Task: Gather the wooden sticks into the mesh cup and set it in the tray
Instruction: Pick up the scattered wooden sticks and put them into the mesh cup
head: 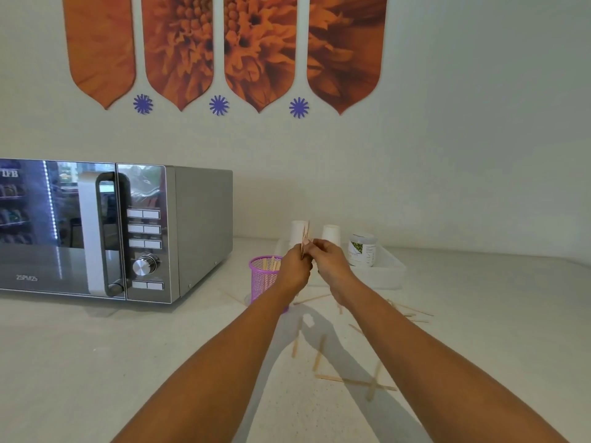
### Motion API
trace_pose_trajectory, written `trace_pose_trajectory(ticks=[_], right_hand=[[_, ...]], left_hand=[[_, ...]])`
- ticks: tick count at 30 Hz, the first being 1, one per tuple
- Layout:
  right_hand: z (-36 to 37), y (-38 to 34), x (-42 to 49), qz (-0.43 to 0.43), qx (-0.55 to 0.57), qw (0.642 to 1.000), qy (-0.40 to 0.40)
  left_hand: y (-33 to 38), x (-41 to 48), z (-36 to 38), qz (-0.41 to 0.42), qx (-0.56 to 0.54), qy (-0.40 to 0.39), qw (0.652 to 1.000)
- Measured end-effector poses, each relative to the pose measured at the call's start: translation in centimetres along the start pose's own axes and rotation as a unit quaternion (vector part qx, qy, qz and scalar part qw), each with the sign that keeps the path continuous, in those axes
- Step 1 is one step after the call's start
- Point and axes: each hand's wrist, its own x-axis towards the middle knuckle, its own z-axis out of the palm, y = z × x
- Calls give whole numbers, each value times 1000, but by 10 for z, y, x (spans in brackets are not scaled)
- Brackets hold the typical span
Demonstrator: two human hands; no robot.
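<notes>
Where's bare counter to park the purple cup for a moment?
Bare: the white counter in front of the silver microwave, left of the purple mesh cup. Crowded: scattered wooden sticks between the arms and towards the white tray.

I see both forearms reaching forward from the bottom of the view, bare to past the elbow, converging toward the middle. My left hand (295,263) is raised with its back toward the camera, fingers curled closed around a small bundle of wooden sticks (306,236) that stand up out of the fist. My right hand (331,259) sits just beside it, wrist bent slightly inward, thumb and fingertips pinched together at the base of the same bundle. The two hands nearly touch at the knuckles. Both wrists are lifted clear of the surface below, elbows low and wide apart.
</notes>
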Motion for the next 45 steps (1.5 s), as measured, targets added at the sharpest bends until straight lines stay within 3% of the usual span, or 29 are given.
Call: trace_pose_trajectory(ticks=[5,13,24,29,35,39,45], right_hand=[[7,-20,17,13,59,998,-19],[32,-39,39,-36,55,998,-22],[54,-8,60,-35,-20,999,2],[55,0,67,-36,-59,997,32],[52,12,69,-26,-134,990,45],[46,18,67,-28,-199,978,51],[24,25,63,-19,-215,974,72]], left_hand=[[17,13,-27,-10,-22,-73,997],[20,32,-51,33,-49,-66,996],[-10,46,-60,-11,34,-82,996],[-16,59,-69,-39,166,-34,985],[-19,61,-81,-60,161,25,985],[-24,57,-83,-27,260,66,963],[-26,49,-80,11,269,118,956]])
